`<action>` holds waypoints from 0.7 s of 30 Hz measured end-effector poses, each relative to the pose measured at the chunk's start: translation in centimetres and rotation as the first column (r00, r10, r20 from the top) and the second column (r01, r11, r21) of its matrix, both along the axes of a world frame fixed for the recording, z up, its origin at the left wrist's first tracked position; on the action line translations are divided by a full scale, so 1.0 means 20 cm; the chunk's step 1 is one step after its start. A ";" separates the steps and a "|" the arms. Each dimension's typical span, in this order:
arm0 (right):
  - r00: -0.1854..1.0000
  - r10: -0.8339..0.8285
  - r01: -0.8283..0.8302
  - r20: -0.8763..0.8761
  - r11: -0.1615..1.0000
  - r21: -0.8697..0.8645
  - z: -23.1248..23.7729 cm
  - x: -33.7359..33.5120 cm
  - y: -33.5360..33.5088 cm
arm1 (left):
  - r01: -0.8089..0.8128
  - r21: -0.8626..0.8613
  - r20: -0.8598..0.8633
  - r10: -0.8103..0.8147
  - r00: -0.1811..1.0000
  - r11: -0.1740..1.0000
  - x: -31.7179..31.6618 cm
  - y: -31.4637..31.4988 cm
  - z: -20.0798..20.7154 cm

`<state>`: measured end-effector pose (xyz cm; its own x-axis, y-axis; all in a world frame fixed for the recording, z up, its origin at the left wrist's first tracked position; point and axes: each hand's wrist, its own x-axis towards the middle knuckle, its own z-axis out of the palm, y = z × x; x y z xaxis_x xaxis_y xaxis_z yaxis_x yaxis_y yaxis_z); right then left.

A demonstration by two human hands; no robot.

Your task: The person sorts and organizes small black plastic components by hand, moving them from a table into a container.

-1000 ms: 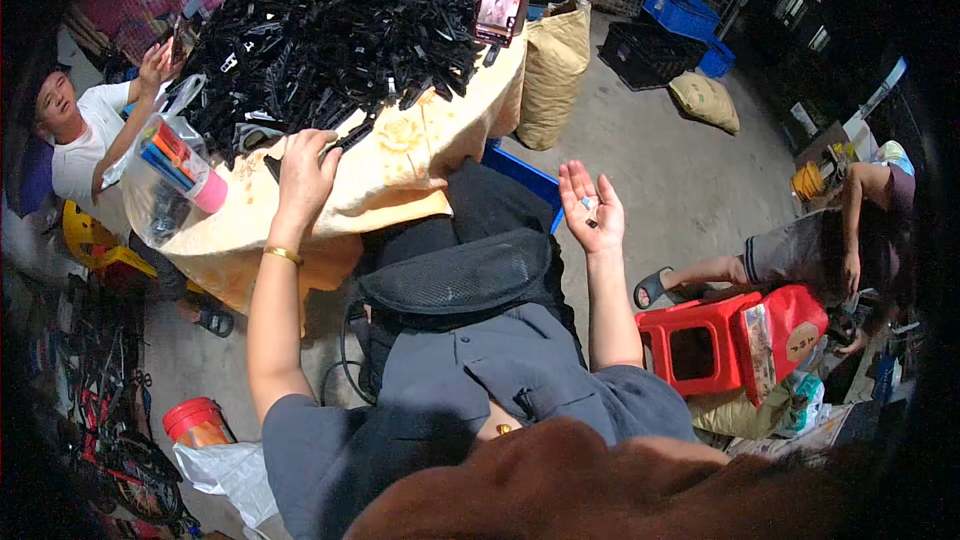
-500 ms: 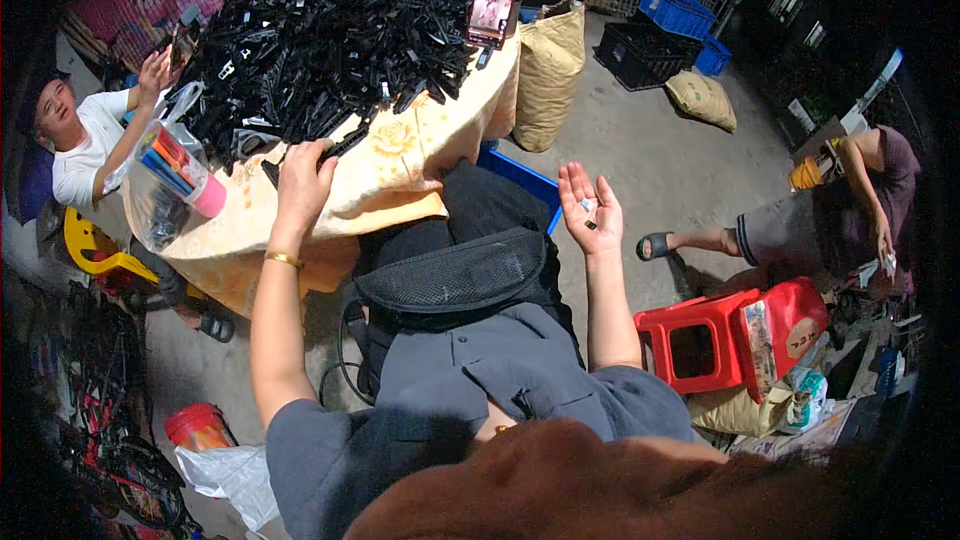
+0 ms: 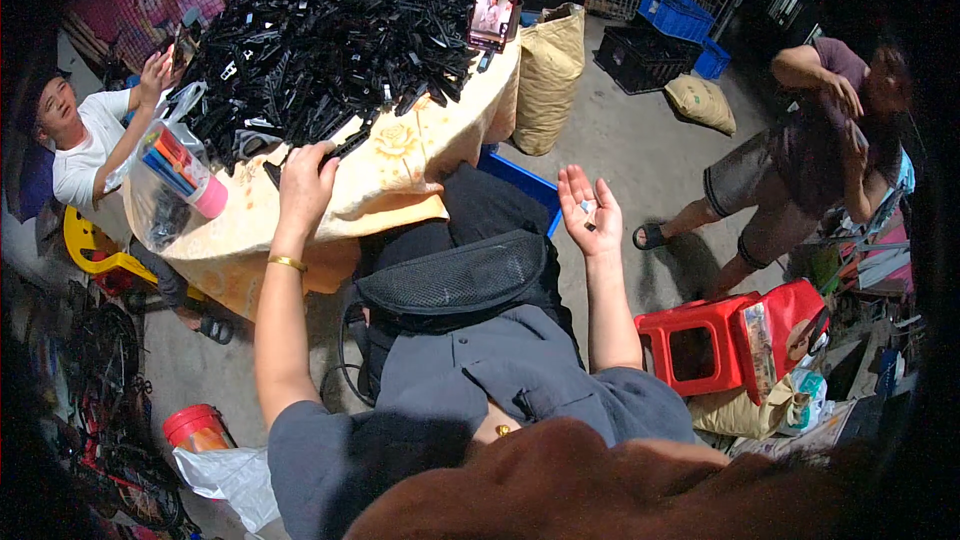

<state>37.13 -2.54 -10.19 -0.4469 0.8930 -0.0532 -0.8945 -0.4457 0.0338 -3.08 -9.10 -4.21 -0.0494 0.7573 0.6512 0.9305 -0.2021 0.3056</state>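
My left hand rests at the near edge of the cloth-covered table, its fingers bent over a black plastic strip that shows beside them. The fingertips are partly hidden by the back of the hand. Out to the right of my lap, my right hand lies palm up with its fingers stretched out. On that palm sit a few tiny pieces, white and dark, too small to name. A large heap of black plastic parts covers most of the table beyond my left hand.
A phone stands upright at the heap's right. A clear bag and a cup of pens are at the left, near a seated person. Rightward are a blue crate, a sack, red stool and a standing person.
The person on the right has straightened up from bending and raised their arms. Both my hands stay in nearly the same places.
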 end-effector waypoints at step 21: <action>1.000 -0.001 0.001 0.017 1.000 -0.007 0.04 0.01 0.00 | -0.018 0.004 0.001 0.018 1.000 1.000 0.00 0.00 0.00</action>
